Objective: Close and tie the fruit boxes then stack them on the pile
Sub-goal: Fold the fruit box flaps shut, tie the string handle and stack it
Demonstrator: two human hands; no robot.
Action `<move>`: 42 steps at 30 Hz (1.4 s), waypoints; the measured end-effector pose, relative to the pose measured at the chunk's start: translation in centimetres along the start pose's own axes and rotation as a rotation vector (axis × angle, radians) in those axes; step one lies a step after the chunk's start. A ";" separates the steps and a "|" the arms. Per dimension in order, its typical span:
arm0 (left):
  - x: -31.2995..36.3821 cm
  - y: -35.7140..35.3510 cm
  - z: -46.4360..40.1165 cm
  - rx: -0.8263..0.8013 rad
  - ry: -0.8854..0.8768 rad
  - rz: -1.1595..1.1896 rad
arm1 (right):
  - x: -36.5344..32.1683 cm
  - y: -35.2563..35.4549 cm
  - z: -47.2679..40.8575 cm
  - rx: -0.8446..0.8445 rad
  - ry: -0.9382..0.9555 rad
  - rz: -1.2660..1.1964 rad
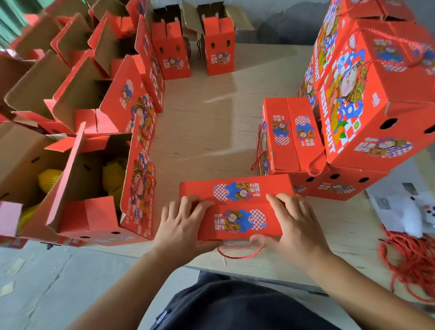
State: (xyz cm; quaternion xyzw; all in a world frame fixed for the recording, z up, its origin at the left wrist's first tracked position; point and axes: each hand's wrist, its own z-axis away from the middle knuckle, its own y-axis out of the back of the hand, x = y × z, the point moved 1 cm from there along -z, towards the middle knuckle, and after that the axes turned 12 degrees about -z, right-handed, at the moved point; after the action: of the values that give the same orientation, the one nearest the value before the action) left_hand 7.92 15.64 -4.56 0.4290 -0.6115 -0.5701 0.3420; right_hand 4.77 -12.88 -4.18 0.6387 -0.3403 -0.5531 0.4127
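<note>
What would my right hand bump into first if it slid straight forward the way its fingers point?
Probably nothing soon: the right hand points up-left across the box lid toward bare table; the far open boxes come much later, depth unclear.

Two hands show, the left hand and the right hand. One closed box sits at the table's six o'clock edge. Two open boxes stand at twelve o'clock. At three o'clock, one bundle of red cord. The nine o'clock boxes overlap too much to count.
</note>
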 end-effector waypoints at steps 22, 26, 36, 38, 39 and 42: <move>-5.3 0.4 -6.9 -0.176 0.453 0.463 | -3.6 -1.1 -2.7 -0.121 -0.053 0.109; -2.3 -0.9 -6.0 -0.329 0.837 1.216 | -4.6 -2.2 -2.2 -0.066 -0.024 -0.062; -0.2 -1.9 -6.2 -0.270 0.531 1.388 | -5.6 -2.9 -1.0 -0.021 0.038 -0.176; -0.5 -2.0 -6.0 -0.286 0.544 1.363 | -5.4 -3.0 -1.3 0.030 -0.048 -0.461; -0.4 -2.0 -5.8 -0.309 0.600 1.311 | -5.1 -3.1 -1.6 0.096 -0.185 -0.692; -0.2 -1.6 -4.6 -0.523 0.748 1.010 | -3.6 -3.3 -3.0 0.107 -0.984 -1.278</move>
State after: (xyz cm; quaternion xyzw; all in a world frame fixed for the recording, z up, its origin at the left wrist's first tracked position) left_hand 12.33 13.97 -5.59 0.1621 -0.4193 -0.2828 0.8473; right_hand 7.06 -7.84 -5.49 0.4121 -0.0782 -0.8828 -0.2115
